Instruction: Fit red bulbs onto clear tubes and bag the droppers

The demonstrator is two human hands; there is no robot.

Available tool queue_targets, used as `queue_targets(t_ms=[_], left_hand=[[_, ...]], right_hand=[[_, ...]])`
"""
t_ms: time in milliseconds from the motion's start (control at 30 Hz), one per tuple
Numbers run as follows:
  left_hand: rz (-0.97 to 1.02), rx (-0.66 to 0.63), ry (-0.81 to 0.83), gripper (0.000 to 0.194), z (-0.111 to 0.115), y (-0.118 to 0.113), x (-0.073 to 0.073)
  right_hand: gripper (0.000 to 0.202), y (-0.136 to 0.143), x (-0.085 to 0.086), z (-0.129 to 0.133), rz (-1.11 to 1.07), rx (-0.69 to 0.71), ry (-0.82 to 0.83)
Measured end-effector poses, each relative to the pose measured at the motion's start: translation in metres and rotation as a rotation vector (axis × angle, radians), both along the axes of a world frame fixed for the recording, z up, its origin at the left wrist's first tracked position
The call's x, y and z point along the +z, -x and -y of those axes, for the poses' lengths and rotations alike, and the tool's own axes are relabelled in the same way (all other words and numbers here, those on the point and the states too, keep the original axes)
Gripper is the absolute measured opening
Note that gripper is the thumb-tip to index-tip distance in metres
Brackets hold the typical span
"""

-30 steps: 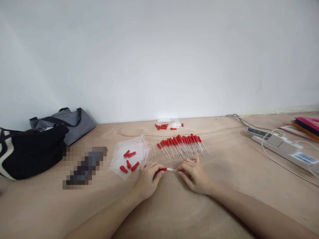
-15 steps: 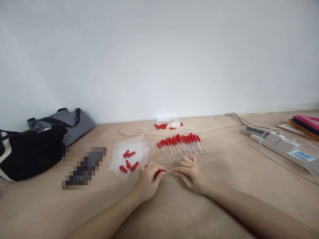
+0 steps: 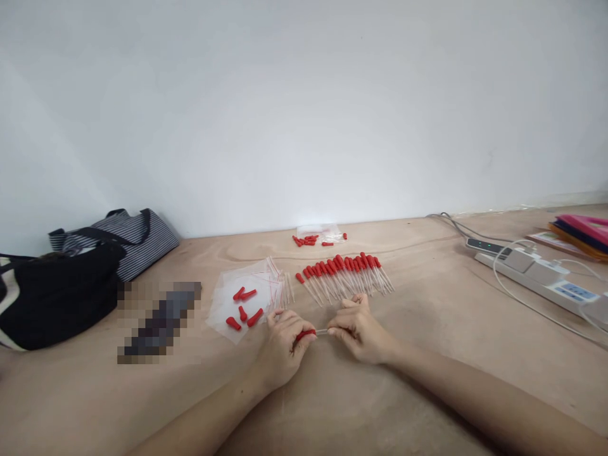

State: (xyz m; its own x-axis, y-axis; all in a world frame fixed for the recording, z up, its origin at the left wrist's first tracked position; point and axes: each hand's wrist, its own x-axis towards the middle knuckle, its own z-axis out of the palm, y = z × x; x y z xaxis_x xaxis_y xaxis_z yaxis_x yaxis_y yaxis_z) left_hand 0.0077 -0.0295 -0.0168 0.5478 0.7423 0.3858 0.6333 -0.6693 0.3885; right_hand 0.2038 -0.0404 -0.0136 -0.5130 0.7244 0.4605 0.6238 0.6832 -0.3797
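Between finger and thumb, my left hand (image 3: 284, 347) pinches a red rubber dropper bulb (image 3: 306, 334). A thin clear glass tube (image 3: 322, 331) runs from the bulb's open end to my right hand (image 3: 360, 330), whose closed fingers grip it and hide its far part. The bulb and tube meet end to end; how deep the tube sits cannot be made out. Just beyond my hands lies a row of droppers (image 3: 339, 265) with red bulbs and clear stems. Several loose red bulbs (image 3: 247, 294) rest on clear zip bags (image 3: 221, 310) left of my left hand, beside a few bare tubes (image 3: 289, 288).
More red bulbs (image 3: 308, 240) and a clear bag (image 3: 317, 230) lie near the wall. At left are a striped bag (image 3: 156, 237), a black bag (image 3: 71, 297) and a blurred dark object (image 3: 164, 323). A power strip (image 3: 536, 277) with cables and coloured folders (image 3: 582, 234) occupy the right.
Both hands have shifted slightly toward me, still holding the bulb and tube in line. The view has moved a little; the things on the table stay put.
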Motion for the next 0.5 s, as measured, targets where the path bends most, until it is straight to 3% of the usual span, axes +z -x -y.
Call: queue_targets(t_ms=[267, 500], left_hand=[[-0.001, -0.035, -0.079, 0.017, 0.002, 0.002, 0.001], [0.040, -0.058, -0.126, 0.017, 0.003, 0.001, 0.001]], right_hand=[[0.032, 0.008, 0.005, -0.008, -0.088, -0.019, 0.423], [0.038, 0.009, 0.002, -0.013, -0.155, -0.034, 0.649]])
